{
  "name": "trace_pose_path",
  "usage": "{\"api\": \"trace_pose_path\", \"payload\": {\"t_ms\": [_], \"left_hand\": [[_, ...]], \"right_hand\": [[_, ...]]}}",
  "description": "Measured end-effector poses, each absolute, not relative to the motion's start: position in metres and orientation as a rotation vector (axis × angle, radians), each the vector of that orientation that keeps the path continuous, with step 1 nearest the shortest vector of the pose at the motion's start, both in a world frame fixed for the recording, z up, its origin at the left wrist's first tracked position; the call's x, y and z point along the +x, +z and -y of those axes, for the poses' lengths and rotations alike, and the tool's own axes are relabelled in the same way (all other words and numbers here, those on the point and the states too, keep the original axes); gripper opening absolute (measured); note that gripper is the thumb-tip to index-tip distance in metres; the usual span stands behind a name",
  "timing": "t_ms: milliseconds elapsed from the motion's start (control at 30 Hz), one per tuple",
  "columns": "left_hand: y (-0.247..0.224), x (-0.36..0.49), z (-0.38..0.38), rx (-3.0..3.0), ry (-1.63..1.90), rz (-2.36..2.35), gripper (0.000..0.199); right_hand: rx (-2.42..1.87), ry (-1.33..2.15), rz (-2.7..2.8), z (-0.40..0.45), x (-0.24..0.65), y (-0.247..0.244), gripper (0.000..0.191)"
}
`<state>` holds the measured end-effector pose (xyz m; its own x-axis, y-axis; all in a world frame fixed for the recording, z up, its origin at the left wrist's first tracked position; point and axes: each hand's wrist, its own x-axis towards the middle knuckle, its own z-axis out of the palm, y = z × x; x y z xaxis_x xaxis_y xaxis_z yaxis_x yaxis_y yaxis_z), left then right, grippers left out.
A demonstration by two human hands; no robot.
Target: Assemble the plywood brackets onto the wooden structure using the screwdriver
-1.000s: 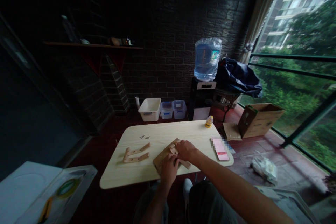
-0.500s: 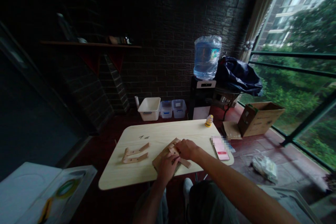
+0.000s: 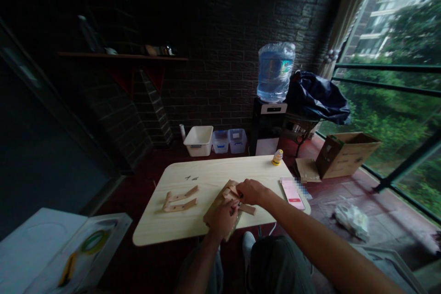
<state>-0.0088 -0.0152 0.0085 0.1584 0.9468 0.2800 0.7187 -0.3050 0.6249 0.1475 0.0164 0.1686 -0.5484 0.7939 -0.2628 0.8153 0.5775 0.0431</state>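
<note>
A flat wooden board [image 3: 214,206] lies tilted at the front of the pale table [image 3: 151,227], with a smaller wooden piece [image 3: 248,209] jutting out to its right. My left hand [image 3: 223,217] rests over the board, fingers bent at the wooden parts. Close beside it on the right, my right hand [image 3: 251,191] has its fingers closed around something small that I cannot make out, against the wood. To the left stands a U-shaped wooden frame [image 3: 179,206] with small dark holes. Small dark pieces [image 3: 191,178] lie behind it.
A phone [image 3: 292,194] lies at the table's right end, and a yellow-labelled bottle [image 3: 277,157] stands near the back right corner. Plastic bins [image 3: 199,142] and a water dispenser [image 3: 270,115] are beyond the table. An open white case [image 3: 69,252] is at the lower left.
The whole view has shifted slightly. My hands remain at the wooden parts, with my left fingers now nearer to my right hand.
</note>
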Motion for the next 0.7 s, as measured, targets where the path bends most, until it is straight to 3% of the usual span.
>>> {"api": "trace_pose_path", "payload": {"t_ms": [333, 700], "left_hand": [[0.010, 0.006, 0.025, 2.135, 0.817, -1.728, 0.027], [0.022, 0.013, 0.022, 2.169, 0.892, -1.700, 0.024]], "right_hand": [[1.375, -0.143, -2.602, -0.022, 0.154, 0.155, 0.048], [1.398, -0.159, -2.589, -0.021, 0.163, 0.167, 0.035]]}}
